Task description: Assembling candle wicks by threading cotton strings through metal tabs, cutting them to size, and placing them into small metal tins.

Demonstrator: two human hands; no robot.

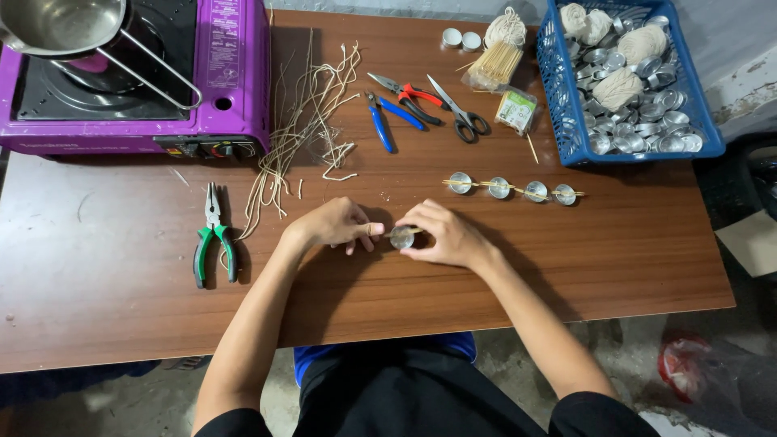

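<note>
A small round metal cup [401, 237] sits on the wooden table [566, 267] between both hands, with a thin wooden stick [405, 231] lying across its top. My left hand [336, 225] pinches the left end of the stick. My right hand [445, 235] curls around the cup's right side, its fingers on the stick. Beyond the hands, a row of several similar cups with sticks across them [511, 188] lies on the table.
A purple portable stove [235, 73] with a metal pot [65, 24] stands at the back left. Wick strings [303, 121], green-handled pliers [214, 235], blue and red pliers [401, 105], scissors [461, 113], a stick bundle [494, 65] and a blue basket [558, 97] of cups surround the work spot.
</note>
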